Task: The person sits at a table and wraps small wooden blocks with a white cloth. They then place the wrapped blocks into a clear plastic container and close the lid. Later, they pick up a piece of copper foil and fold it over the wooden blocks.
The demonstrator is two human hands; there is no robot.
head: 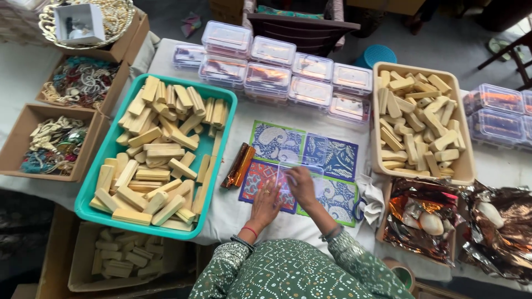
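My left hand (266, 204) lies flat, fingers apart, on a patterned paper sheet (277, 143) made of red, blue and green paisley squares. My right hand (302, 184) is beside it, fingers bent on the same sheet at a clear plastic piece (296, 171) lying over the squares. Whether the fingers grip that piece is unclear. A roll of copper-coloured foil (239, 165) lies just left of the sheet. Both sleeves are green with a white print.
A teal tray (94, 206) of pale wooden blocks is at left, a beige tray (464, 166) of similar blocks at right. Clear lidded boxes (271, 52) line the back. Cardboard boxes (16, 138) of trinkets stand far left. Crumpled foil (493, 232) lies at right.
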